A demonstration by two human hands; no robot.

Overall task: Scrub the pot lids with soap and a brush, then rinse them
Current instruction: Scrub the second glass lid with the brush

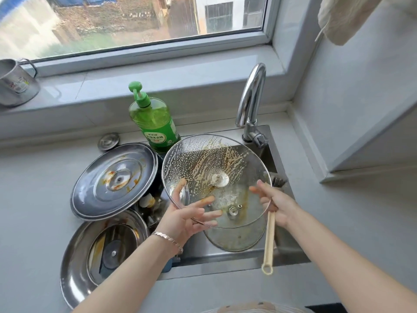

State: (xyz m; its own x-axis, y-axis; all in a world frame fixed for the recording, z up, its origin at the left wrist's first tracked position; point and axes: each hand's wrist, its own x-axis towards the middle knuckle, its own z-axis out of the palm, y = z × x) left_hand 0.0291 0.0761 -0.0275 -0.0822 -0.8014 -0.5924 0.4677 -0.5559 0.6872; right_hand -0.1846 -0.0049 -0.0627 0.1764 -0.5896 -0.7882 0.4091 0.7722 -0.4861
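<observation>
**Item 1:** round glass pot lid w/ steel rim (203, 159). Soap-streaked, held tilted above steel sink (225, 256).
**L hand** (189, 218): under lid's near-left edge, fingers spread and straight, thumb up by rim.
**R hand** (279, 206): fingers curled round cream-handled dish brush (269, 240), forefinger out along lid's right rim; bristles behind lid.
**Item 2:** smaller glass lid (234, 239), lower, in sink.
**Items 3–4:** stained round steel lid (112, 179) overlapping larger steel lid (76, 267), on counter to left.
**Item 5:** green pump soap bottle (155, 123), behind lids, near chrome tap (250, 98).
</observation>
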